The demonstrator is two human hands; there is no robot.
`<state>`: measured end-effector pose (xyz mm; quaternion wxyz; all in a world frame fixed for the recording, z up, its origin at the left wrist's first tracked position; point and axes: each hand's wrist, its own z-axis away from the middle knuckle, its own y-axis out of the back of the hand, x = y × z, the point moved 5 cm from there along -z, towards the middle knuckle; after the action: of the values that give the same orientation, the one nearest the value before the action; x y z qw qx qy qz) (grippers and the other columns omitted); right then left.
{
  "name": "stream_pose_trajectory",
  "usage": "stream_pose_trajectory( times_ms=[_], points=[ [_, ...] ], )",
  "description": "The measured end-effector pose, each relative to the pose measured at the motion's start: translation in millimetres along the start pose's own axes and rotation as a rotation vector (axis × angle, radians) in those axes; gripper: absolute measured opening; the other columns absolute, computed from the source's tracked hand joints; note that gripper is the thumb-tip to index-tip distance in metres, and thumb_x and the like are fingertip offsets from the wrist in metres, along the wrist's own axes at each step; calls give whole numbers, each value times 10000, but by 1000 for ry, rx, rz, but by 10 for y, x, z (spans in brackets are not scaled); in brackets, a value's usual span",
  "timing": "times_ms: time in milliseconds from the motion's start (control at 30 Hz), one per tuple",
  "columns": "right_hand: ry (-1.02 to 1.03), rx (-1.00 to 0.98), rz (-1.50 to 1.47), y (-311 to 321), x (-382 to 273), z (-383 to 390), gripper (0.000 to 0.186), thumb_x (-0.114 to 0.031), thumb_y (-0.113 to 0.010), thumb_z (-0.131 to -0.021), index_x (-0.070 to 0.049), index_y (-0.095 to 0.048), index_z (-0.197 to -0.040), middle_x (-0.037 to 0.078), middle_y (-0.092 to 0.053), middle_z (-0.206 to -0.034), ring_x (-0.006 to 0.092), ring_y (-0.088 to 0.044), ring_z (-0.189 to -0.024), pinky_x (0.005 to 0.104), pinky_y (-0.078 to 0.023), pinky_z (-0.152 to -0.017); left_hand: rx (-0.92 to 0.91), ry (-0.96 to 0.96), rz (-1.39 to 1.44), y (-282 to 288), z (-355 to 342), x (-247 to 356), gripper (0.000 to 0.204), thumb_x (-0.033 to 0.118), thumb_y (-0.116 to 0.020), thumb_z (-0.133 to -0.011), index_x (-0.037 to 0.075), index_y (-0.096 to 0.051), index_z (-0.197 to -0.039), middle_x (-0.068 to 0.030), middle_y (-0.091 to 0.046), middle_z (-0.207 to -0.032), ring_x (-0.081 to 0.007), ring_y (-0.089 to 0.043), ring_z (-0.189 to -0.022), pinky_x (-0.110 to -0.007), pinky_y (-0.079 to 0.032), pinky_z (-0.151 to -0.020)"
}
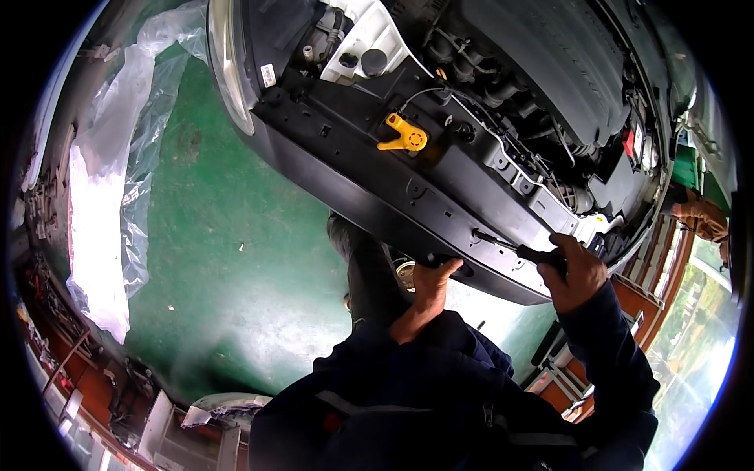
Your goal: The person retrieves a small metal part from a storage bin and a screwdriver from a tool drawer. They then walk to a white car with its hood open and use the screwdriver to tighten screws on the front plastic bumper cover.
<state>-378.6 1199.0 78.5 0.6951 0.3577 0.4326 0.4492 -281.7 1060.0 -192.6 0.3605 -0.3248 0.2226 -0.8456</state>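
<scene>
My right hand (pixel 577 276) is closed round the dark handle of a screwdriver (pixel 532 253). The screwdriver's metal shaft points left, its tip at a small fastener hole (pixel 475 233) along the top edge of a car's black front bumper (pixel 369 196). Lower and to the left, my left hand (pixel 428 290) grips the bumper's front edge, thumb stretched to the right; its other fingers are hidden by the bumper. Behind the bumper lies a black plastic cover panel (pixel 345 106) with a yellow hood release lever (pixel 404 135) on it.
The engine cover (pixel 542 55) fills the upper right, with hoses and wiring around it. A headlight (pixel 228 67) stands at the bumper's left end. Clear plastic sheeting (pixel 106 212) lies on the green floor (pixel 228 251). At the far right is another person's hand (pixel 701 216).
</scene>
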Motion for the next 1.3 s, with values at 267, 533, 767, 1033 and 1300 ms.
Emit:
stream_pose_trajectory(
  times_ms=[267, 533, 767, 1033, 1300],
  points=[
    [147, 22, 4, 5, -263, 18, 328, -31, -726, -722, 2, -624, -1032, 175, -648, -863, 333, -673, -748, 356, -547, -670, -123, 211, -133, 383, -53, -200, 432, 128, -705, -884, 101, -517, -1271, -15, -563, -1233, -143, -507, -1176, -347, -380, -1023],
    [185, 62, 34, -31, -239, 116, 320, -73, -730, -739, -36, -630, -1041, 125, -641, -865, 310, -668, -712, 353, -552, -633, -206, 160, 114, 666, -211, 738, 365, 374, -720, -884, 158, -592, -1149, -2, -570, -1294, -214, -438, -1325, -492, -253, -1174],
    [65, 79, -26, 61, -223, 222, 306, -39, -723, -723, -52, -652, -1020, 109, -654, -855, 302, -671, -713, 354, -549, -631, -45, 248, -239, 676, -114, 970, 388, 343, -657, -941, 98, -547, -1222, -79, -578, -1257, -246, -529, -1231, -468, -393, -1072],
    [-501, 262, -715, 244, 582, 910, 434, -5, -707, -763, 30, -629, -1188, 126, -701, -924, 159, -675, -692, 257, -535, -599, -96, 376, -400, 711, -28, 1094, 432, 338, -575, -985, 51, -506, -1301, -118, -579, -1260, -252, -585, -1161, -394, -453, -981],
    [-628, -224, -813, -1159, 913, 1380, 376, -63, -818, -635, -11, -685, -983, -3, -655, -819, 91, -575, -717, 253, -478, -659, -526, -212, -1637, -2, 163, 1432, 436, 155, -778, -805, 30, -598, -1182, -149, -655, -1102, -322, -661, -992, -374, -520, -858]
  ],
)
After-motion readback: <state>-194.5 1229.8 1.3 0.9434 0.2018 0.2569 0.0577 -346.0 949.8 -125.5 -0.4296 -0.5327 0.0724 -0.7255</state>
